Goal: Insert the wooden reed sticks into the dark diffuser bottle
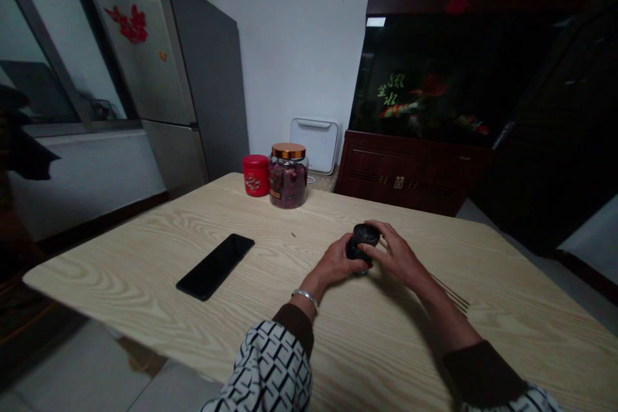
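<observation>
A small black cup with a black lid (362,239) stands on the light wooden table (145,251), a little right of the middle. My left hand (334,262) wraps round the cup's body from the left, with a silver bracelet on its wrist. My right hand (393,251) lies over the lid from the right, fingers curled on its rim. Both hands are closed on the cup.
A black phone (215,266) lies flat on the table's left part. At the far edge stand a red tin (255,175) and a glass jar with a copper lid (288,175). Behind are a grey fridge (183,71), a fish tank on a dark cabinet (410,174) and a white box (316,143).
</observation>
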A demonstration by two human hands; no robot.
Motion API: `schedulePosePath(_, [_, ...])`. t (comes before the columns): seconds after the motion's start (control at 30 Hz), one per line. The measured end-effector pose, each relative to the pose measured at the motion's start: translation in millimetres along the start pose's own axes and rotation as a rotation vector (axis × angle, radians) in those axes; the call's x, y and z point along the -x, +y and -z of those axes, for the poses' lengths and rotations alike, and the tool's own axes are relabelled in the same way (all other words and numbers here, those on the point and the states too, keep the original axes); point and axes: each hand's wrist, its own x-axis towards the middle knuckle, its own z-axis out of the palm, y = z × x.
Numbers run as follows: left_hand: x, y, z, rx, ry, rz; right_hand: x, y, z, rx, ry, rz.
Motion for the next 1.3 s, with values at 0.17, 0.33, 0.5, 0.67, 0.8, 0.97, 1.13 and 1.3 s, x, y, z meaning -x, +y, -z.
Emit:
schedulePosePath(0.17, [-2, 1, 1.6, 0.118, -0.047, 0.022, 10, 14, -16, -0.148, 0.051, -0.092])
schedulePosePath(0.33, [1, 4, 15.6, 0.189, -0.027, 0.087, 14, 39, -18, -0.305, 0.161, -0.263])
schedulePosePath(0.5, [12, 37, 34.8, 0.134, 0.188, 0.035, 14, 28, 13, -0.202, 0.237, -0.302])
schedulePosePath(0.67, [-2, 132, 40.3, 0.128, 0.146, -0.102, -9, -29, 78, -0.584, 0.045, -0.254])
schedulePosePath(0.8, [-20, 211, 36.0, 0.307, -0.077, -0.101, -34, -82, 133, -0.881, -0.17, -0.132])
schedulePosePath(0.97, [-26, 241, 29.1, 0.388, -0.187, 0.019, -48, -118, 167, -1.013, -0.309, -0.017])
schedulePosePath(1.13, [-18, 196, 23.2, 0.537, -0.425, 0.155, -33, -93, 137, -1.091, -0.416, -0.072])
schedulePosePath(1.3, [-15, 154, 26.3, 0.654, -0.498, 0.202, -24, -62, 109, -1.147, -0.47, -0.153])
